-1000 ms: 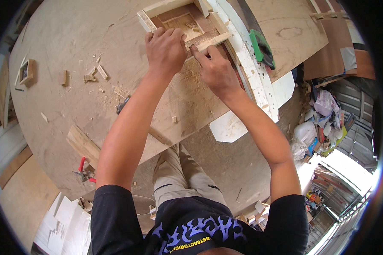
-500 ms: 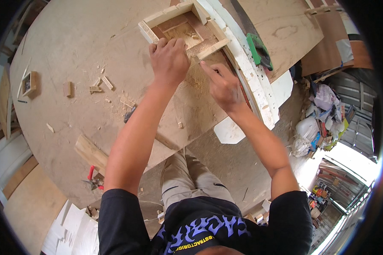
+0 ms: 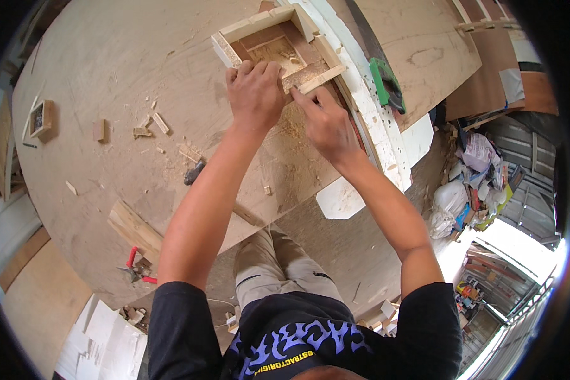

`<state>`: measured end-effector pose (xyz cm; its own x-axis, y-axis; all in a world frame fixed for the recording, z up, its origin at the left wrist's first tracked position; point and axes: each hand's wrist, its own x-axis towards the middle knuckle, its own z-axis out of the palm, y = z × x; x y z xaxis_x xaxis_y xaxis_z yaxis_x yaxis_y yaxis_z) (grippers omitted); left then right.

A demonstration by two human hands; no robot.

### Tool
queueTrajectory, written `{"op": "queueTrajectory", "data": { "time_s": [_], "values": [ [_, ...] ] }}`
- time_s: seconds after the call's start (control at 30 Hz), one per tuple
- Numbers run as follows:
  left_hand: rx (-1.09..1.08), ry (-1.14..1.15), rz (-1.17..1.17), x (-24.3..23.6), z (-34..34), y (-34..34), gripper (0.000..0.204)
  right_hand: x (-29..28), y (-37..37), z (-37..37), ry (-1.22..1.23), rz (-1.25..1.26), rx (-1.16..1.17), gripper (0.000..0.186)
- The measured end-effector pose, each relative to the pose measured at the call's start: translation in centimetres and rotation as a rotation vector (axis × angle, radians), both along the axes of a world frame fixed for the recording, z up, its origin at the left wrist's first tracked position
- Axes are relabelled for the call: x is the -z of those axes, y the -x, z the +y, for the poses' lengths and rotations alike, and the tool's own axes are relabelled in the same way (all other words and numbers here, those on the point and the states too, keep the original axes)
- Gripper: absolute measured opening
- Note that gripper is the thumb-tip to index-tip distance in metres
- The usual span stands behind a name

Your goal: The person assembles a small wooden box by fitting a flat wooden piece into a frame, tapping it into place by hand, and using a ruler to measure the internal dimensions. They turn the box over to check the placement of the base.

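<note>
A small open wooden frame (image 3: pixel 252 25) of pale strips lies at the far side of the worktable, with wood shavings inside. My left hand (image 3: pixel 255 95) is closed over its near edge, knuckles up, the fingers curled against the wood. At the frame's near right corner is my right hand (image 3: pixel 330 123). Its index finger reaches to the end of a pale wood strip (image 3: pixel 323 77), while the other fingers are curled. Whatever the right hand's curled fingers may hold is hidden beneath it.
Right of the frame lie a long white board (image 3: pixel 377 123) and a green-handled handsaw (image 3: pixel 386 85). Wood offcuts (image 3: pixel 161 123), a dark tool head (image 3: pixel 195 172), a small box (image 3: pixel 42 118) and red-handled pliers (image 3: pixel 133 269) lie leftward. The table edge (image 3: pixel 291 207) is near my legs.
My right index finger has moved slightly left, nearer my left hand, at the frame's corner. The left hand keeps its place on the frame. The whole view has shifted slightly.
</note>
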<state>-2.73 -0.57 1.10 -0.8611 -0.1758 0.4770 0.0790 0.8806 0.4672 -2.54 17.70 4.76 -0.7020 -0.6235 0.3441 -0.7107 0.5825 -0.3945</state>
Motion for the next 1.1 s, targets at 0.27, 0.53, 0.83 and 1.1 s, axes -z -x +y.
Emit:
{"op": "queueTrajectory", "data": {
  "time_s": [0.27,0.53,0.83,1.1],
  "values": [
    [0.338,0.171,0.065,-0.6,-2.3,-3.7,0.02,1.0,-0.1,0.1,-0.062,0.014,0.037,0.048],
    [0.474,0.12,-0.006,0.8,-2.2,-2.8,0.028,1.7,-0.5,1.0,-0.032,0.036,0.027,0.052],
    [0.452,0.133,-0.023,0.7,-2.5,-2.9,0.029,1.8,0.1,1.1,0.028,0.039,0.038,0.051],
    [0.47,0.148,-0.008,0.5,-2.3,-2.6,0.027,2.7,0.8,-0.2,0.131,0.073,0.082,0.054]
  ]
}}
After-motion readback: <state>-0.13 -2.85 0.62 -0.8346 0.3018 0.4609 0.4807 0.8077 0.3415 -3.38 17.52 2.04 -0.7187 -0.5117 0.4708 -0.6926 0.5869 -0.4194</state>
